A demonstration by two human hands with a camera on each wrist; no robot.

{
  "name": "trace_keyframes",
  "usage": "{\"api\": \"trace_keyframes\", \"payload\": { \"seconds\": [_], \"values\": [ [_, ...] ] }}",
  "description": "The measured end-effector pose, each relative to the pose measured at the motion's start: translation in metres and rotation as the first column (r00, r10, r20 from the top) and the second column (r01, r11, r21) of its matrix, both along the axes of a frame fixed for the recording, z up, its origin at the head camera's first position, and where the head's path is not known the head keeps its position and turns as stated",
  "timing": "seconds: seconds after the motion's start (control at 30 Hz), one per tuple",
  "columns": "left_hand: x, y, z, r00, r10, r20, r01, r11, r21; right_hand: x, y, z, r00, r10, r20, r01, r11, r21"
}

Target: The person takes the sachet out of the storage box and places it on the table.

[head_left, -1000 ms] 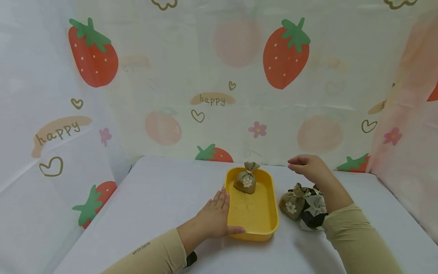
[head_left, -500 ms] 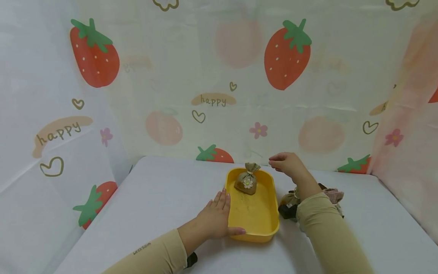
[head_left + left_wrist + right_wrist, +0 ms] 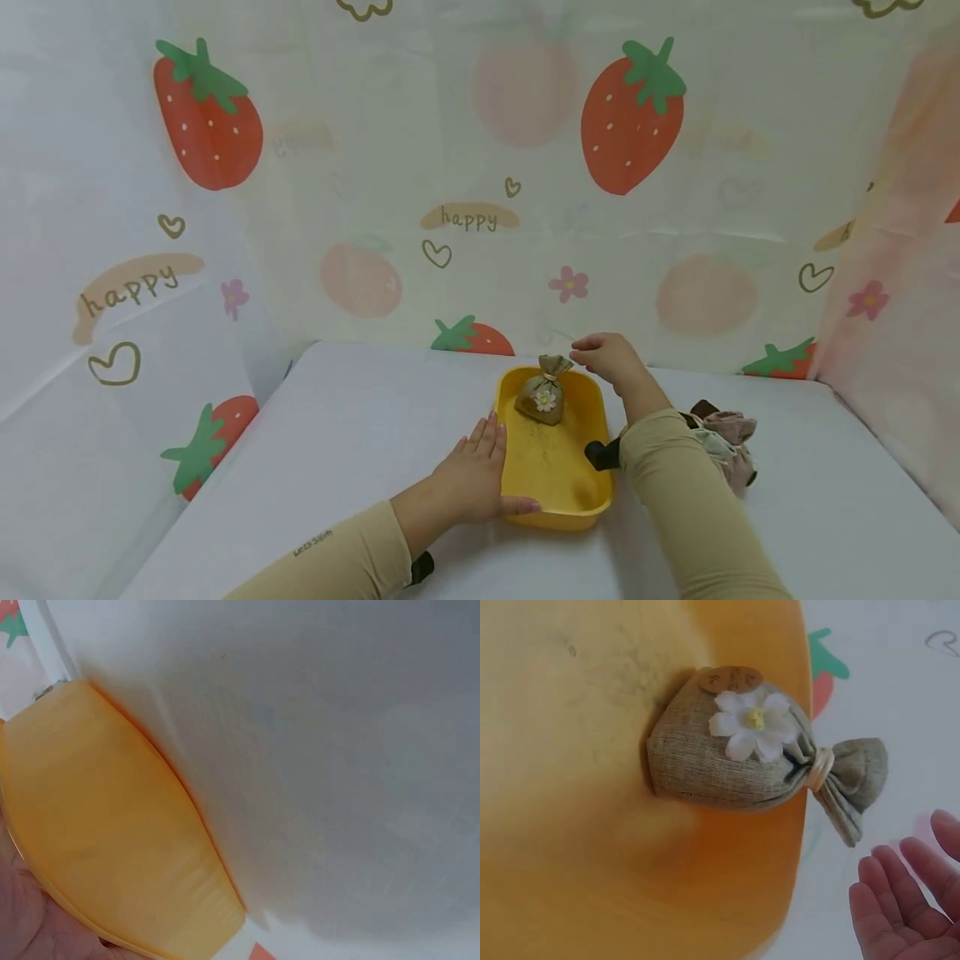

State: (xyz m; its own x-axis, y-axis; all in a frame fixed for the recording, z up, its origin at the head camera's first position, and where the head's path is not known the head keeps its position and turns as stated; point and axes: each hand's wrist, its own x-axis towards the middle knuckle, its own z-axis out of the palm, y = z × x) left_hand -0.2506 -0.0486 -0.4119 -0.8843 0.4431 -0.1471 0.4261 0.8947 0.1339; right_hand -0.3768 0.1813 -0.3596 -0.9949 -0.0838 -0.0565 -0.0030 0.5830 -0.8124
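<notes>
A yellow plastic tray [image 3: 543, 479] stands on the white table. My left hand [image 3: 471, 482] rests along its left rim with straight fingers, the thumb at the near corner. Inside the tray's far end leans a small olive-brown cloth sachet [image 3: 531, 404], its tied neck above the rim. It carries a white fabric flower [image 3: 739, 727] and a small brown tag [image 3: 731, 679] in the right wrist view. My right hand [image 3: 615, 364] hovers just right of the sachet's neck, apart from it, its fingers loosely bent and holding nothing.
Right of the tray lies a pile of cloth sachets [image 3: 731, 450], pinkish and pale grey, partly hidden behind my right sleeve [image 3: 690, 492]. A black wrist device [image 3: 602, 456] hangs over the tray's right rim. Strawberry-printed curtains [image 3: 465, 283] enclose the table.
My right hand has moved left, from above the sachet pile to beside the neck of the sachet in the tray. The left hand and the tray have stayed in place.
</notes>
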Motion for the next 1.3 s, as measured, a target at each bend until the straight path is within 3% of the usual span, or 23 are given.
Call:
{"api": "trace_keyframes", "payload": {
  "seconds": [0.57, 0.73, 1.3],
  "values": [
    [-0.001, -0.001, -0.001, 1.0, -0.009, -0.019, 0.008, 1.0, -0.018, -0.004, -0.013, -0.018, 0.998, -0.044, 0.038, 0.046, 0.998, -0.05],
    [-0.001, -0.001, 0.0, 1.0, -0.009, -0.02, 0.008, 1.0, -0.025, -0.004, -0.015, -0.018, 0.998, -0.046, 0.053, 0.052, 0.993, -0.111],
    [0.001, 0.0, 0.002, 0.999, -0.014, -0.035, 0.013, 0.999, -0.031, -0.003, -0.026, -0.024, 0.996, -0.087, 0.01, 0.087, 0.991, -0.105]
  ]
}}
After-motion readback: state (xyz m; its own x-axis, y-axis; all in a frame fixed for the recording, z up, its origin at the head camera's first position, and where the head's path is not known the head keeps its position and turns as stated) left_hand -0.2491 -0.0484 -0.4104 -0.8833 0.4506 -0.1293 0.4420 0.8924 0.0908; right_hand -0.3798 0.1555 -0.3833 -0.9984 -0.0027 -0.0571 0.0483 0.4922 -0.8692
